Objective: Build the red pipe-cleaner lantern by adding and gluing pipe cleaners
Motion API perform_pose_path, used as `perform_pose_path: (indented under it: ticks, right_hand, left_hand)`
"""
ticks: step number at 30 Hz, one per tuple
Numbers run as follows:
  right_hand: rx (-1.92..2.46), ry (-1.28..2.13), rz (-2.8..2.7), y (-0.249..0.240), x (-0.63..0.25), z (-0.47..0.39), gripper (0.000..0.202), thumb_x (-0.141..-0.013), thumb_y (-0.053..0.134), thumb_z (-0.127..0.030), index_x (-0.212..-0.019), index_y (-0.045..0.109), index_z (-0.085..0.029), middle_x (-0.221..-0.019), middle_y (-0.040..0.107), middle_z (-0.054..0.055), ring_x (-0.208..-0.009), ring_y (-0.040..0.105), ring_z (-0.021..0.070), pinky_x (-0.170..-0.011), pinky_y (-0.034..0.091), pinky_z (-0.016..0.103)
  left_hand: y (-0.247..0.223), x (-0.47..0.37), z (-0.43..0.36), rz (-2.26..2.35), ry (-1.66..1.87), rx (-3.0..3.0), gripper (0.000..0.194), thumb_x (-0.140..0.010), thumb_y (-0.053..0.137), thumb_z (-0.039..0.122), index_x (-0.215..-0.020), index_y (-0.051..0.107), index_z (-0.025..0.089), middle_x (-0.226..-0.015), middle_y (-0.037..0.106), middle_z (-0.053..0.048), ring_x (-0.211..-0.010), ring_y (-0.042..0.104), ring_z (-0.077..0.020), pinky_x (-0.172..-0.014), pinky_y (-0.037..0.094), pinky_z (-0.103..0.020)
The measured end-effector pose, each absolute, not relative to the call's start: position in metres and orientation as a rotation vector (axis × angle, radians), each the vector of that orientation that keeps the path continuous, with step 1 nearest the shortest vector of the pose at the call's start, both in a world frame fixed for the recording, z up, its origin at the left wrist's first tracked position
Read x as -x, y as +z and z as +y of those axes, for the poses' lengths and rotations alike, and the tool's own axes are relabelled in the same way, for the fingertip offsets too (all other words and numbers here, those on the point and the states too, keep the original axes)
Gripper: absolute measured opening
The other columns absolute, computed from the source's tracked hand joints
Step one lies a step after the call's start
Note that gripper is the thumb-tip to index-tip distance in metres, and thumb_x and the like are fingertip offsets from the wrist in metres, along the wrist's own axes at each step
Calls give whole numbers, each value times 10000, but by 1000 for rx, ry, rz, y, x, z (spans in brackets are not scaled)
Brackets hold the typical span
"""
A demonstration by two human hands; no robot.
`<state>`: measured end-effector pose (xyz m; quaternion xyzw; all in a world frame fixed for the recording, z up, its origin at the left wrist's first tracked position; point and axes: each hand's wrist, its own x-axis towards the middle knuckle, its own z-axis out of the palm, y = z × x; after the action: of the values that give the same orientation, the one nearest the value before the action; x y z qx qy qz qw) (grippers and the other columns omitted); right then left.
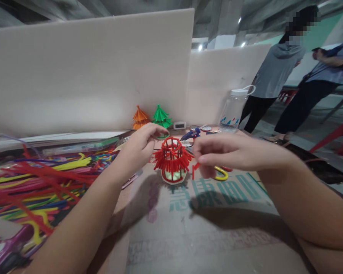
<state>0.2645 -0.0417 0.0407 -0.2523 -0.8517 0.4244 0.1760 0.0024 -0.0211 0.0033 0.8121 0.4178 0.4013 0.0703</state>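
A small round tower model stands upright on the cardboard, with red fringe round its middle, dark posts and a pale base. My left hand is beside its upper left, fingers bent loosely and apart from the thumb, with nothing seen in them. To the model's right, my right hand is closed, thumb against the fingers. A short bent red pipe cleaner piece sticks out at its fingertips; the grip itself is partly hidden. Under the right hand lies a curved yellow pipe cleaner.
Many coloured pipe cleaners heap at the left. Behind the model are an orange tree, a green tree, a small white display and a blue glue gun. A clear bottle stands back right. Two people stand beyond.
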Motion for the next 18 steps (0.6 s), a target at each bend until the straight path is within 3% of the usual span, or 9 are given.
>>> perform_pose_path:
  ticks: [2,4,7,9,10,13,15,18]
  right_hand:
    - [786,1066,-2382,55,-291,-41,229,-984,572,-403,-845,581,-221,-660,684,-4,-561,628,125,-465,445,239]
    - [909,874,-2440,61,-317,-31,269,-974,577,-457,-853,620,-220,-650,679,10,-546,622,132,-477,445,263]
    - [1182,331,-2482,56,-344,-7,286,-933,630,-444,-782,648,-203,-585,626,23,-468,524,106,-445,337,285]
    - [1296,-265,-2137,49,-346,6,203,-858,725,-317,-730,629,-191,-668,639,65,-524,465,104,-483,275,315]
    - [1272,-400,-2027,45,-341,10,163,-832,737,-254,-727,630,-190,-722,648,81,-564,468,116,-505,280,323]
    - [1114,-233,-2058,36,-310,6,69,-865,668,-208,-798,673,-194,-738,652,48,-623,534,142,-557,362,301]
    - [1005,-12,-2125,29,-284,-4,116,-902,632,-250,-818,687,-193,-692,651,18,-591,536,134,-540,366,279]
    - [886,132,-2164,17,-254,-16,127,-926,619,-265,-865,694,-182,-715,668,7,-594,534,119,-548,374,257]
  left_hand:
    - [3,1,-18,1358,1164,-2397,292,-773,389,73,-799,652,196,-848,707,-17,-838,658,-188,-785,506,-311]
    - [3,4,-16,1472,1162,-2345,235,-782,404,105,-699,601,203,-724,666,2,-727,624,-178,-704,479,-294]
    - [2,5,-13,1539,1286,-2339,255,-858,422,149,-959,654,185,-881,684,-27,-800,629,-185,-741,484,-302]
    - [2,4,-12,1512,1334,-2364,355,-901,479,208,-1233,593,161,-1079,664,-76,-865,636,-188,-787,501,-317]
    - [2,3,-12,1493,1319,-2379,403,-913,514,250,-1302,560,156,-1133,647,-93,-873,636,-189,-799,507,-325]
    - [5,-1,-17,1433,1208,-2430,326,-945,551,361,-1193,653,175,-1093,661,-85,-893,638,-203,-830,505,-348]
    - [7,-5,-22,1378,1156,-2453,268,-959,553,380,-1061,711,189,-1046,684,-73,-958,638,-221,-862,492,-357]
    - [9,-11,-30,1274,1124,-2468,239,-964,581,378,-1013,735,201,-1008,697,-53,-973,634,-211,-854,473,-337]
